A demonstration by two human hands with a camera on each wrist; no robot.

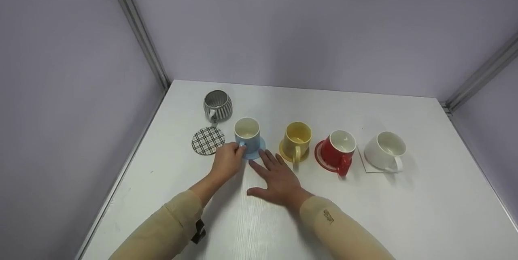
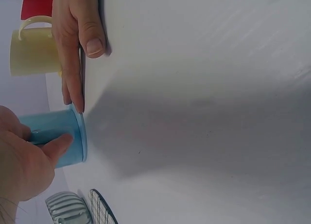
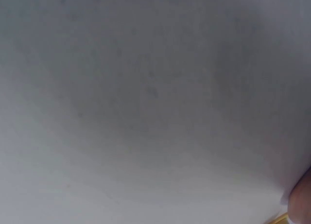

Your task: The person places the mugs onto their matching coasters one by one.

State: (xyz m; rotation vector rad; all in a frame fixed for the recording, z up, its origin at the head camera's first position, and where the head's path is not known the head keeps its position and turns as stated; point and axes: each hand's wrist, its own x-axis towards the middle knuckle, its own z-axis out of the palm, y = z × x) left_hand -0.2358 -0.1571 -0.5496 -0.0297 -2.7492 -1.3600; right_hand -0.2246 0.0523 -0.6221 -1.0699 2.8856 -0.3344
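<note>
Mug (image 1: 253, 143) in blue, probably stiff, slick and breakable and best taken by its handle (image 1: 242, 144), is sitting on a blue coaster (image 1: 253, 155) while the left hand (image 1: 228, 159) is pinching that handle at seven o'clock and the right hand (image 1: 279, 180), fingers apart, is touching the coaster from five o'clock.

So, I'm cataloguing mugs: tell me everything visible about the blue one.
The blue mug is light blue outside and pale inside, smooth and ceramic-looking, with one handle on the near side. It looks empty and stands upright on a round blue coaster, between the checked coaster and the yellow mug. The left hand grips it at the handle.
</note>
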